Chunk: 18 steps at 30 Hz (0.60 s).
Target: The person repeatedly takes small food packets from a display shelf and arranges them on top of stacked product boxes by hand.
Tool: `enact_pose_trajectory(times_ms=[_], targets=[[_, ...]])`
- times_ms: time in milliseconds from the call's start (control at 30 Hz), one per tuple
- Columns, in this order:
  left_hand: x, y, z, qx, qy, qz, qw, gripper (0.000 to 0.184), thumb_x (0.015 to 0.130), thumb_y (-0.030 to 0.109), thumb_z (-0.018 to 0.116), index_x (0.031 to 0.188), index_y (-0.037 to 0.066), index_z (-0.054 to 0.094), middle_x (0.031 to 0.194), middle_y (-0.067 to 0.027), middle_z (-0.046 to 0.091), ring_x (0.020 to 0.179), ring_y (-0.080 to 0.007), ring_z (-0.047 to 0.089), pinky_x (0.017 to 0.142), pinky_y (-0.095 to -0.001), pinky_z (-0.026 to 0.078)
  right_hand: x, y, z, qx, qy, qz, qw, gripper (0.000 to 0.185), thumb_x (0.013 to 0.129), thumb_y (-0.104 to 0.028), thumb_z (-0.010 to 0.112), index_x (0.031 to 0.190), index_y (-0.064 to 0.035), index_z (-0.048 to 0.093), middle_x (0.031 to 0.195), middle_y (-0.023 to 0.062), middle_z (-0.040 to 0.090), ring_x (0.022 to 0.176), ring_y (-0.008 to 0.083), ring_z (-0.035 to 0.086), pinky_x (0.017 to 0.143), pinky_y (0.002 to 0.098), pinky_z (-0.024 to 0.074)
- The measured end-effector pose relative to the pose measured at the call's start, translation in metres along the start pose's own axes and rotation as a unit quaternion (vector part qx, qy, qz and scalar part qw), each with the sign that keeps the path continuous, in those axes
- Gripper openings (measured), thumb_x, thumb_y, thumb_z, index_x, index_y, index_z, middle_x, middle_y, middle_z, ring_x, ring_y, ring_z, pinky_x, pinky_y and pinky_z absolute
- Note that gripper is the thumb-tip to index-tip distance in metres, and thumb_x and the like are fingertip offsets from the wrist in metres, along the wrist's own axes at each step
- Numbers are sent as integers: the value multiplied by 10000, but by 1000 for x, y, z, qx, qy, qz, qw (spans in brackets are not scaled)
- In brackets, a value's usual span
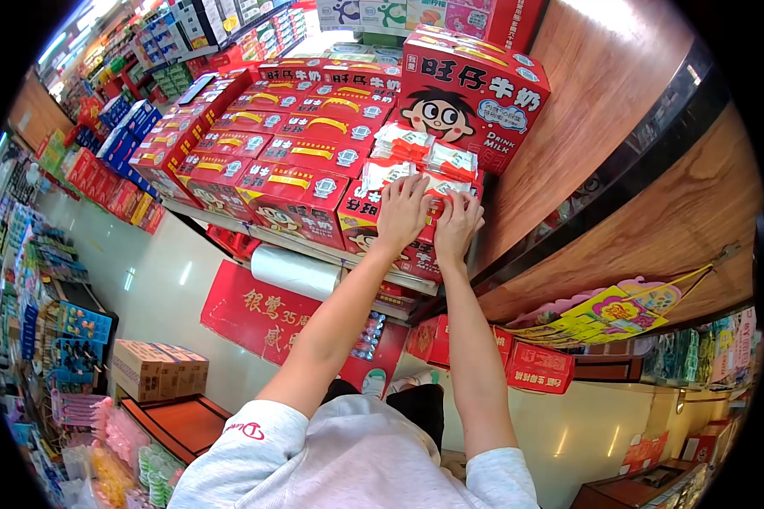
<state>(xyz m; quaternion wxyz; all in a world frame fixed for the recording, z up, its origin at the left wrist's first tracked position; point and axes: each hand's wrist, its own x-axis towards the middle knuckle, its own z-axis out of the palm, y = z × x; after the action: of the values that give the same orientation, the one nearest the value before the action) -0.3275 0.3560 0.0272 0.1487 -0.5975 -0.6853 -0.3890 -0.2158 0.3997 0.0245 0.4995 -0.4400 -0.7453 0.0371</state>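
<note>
Small white-and-red packets (406, 138) lie in short stacks on top of a red milk carton box (358, 212) at the front right of a display. My left hand (402, 212) reaches over the front of the stacks, its fingers stretched out across a packet (385, 173) on the left. Just to its right, my right hand (459, 225) has its fingers bent round the near edge of another packet (444, 184). Its fingertips are partly hidden. A larger red milk box (475, 102) with a cartoon face stands upright right behind the packets.
Rows of red milk boxes (301, 153) fill the display to the left, with a phone-like dark slab (197, 89) on top. A wood-panelled wall (603, 102) rises close on the right. Below are a clear plastic roll (295, 271), a red mat (246, 310) and cardboard boxes (157, 371).
</note>
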Motion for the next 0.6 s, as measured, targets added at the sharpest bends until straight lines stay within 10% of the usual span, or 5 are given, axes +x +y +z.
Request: enact_pose_trajectory(times_ms=[600], targets=[[1,-3,0,-10,-28,-14,999,379,908,154,538,1284,124,572,1305,-66,549,1201,-287,481,1019,-435,373,3,0,3,36,-32,11,999,269,879,-233,677,1057,-31,669,1105,146,544,1061,334,496,955,440,406]])
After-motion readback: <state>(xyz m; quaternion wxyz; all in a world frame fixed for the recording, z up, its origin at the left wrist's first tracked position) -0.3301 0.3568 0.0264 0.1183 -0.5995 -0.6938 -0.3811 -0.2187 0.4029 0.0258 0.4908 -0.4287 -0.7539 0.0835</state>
